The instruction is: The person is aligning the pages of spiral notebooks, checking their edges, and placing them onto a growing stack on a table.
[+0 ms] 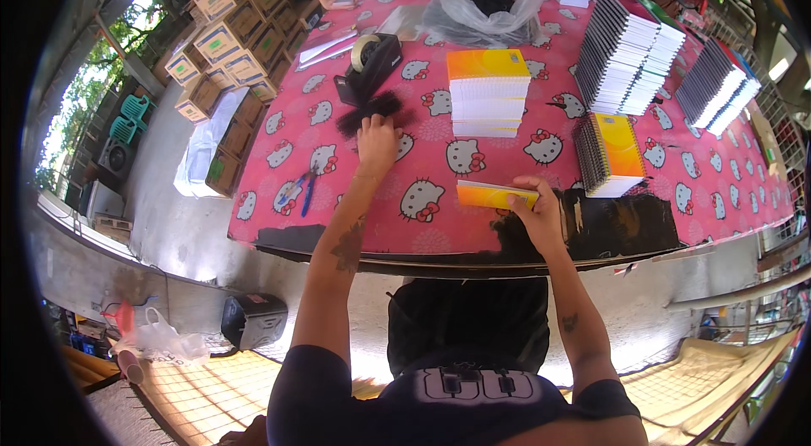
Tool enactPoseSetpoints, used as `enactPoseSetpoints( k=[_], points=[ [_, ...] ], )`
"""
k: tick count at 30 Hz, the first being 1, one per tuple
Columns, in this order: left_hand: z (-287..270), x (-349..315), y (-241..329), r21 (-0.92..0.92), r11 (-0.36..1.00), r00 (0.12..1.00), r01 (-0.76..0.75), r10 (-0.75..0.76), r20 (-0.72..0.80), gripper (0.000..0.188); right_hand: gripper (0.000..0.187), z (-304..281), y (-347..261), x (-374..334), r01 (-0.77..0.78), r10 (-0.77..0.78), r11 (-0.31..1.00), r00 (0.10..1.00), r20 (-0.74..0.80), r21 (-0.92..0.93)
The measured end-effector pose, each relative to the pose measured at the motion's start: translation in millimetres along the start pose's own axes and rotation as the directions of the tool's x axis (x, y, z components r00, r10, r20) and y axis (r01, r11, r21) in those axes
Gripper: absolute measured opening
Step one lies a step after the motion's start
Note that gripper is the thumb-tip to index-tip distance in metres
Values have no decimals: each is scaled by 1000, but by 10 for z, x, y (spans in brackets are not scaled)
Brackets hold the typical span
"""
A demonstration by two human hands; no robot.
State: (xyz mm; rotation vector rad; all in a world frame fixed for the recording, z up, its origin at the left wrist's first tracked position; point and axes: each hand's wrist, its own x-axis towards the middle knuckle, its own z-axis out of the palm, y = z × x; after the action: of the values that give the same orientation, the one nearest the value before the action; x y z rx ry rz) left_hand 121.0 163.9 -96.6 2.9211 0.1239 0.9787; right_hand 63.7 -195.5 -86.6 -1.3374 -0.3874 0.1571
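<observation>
My right hand (pixel 541 211) grips a small yellow-orange notebook (pixel 486 195), thumb on its cover, just above the table's near edge. Farther left, my left hand (pixel 378 144) has its fingers curled at a heap of thin black binding coils (pixel 372 113); whether a coil is between the fingertips is hidden. Just behind that heap stands a black tape dispenser (pixel 369 70) with a roll of tape. Between and beyond my hands is a stack of yellow-covered notebook pads (pixel 488 93). To the right of it, yellow spiral-bound notebooks (pixel 610 155) are piled.
Blue-handled pliers (pixel 307 195) lie at left on the pink patterned tablecloth (pixel 355 218). Tall stacks of spiral notebooks (pixel 623 53) rise at right. A clear plastic bag (pixel 490 11) with black contents sits at the back. Two people are across the table; cardboard boxes (pixel 221 40) stand left.
</observation>
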Motion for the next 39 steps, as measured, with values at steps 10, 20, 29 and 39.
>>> enactPoseSetpoints(
  k=[10, 20, 29, 39],
  points=[
    [-24, -132, 10, -74, 985, 986, -154, 148, -82, 22, 28, 79, 44, -101, 14, -14, 996, 1000, -9, -88],
    [-77, -219, 77, -90, 989, 989, -118, 108, -104, 22, 25, 15, -45, -108, -83, 92, 985, 994, 55, -148],
    [-994, -641, 972, -657, 753, 993, -20, 94, 78, 27, 27, -73, 80, -152, -48, 66, 981, 993, 93, -187],
    [-1094, -862, 1079, -746, 661, 989, 82, 37, 142, 21, 25, -40, 65, -153, -16, 34, 988, 993, 116, -155]
  ],
)
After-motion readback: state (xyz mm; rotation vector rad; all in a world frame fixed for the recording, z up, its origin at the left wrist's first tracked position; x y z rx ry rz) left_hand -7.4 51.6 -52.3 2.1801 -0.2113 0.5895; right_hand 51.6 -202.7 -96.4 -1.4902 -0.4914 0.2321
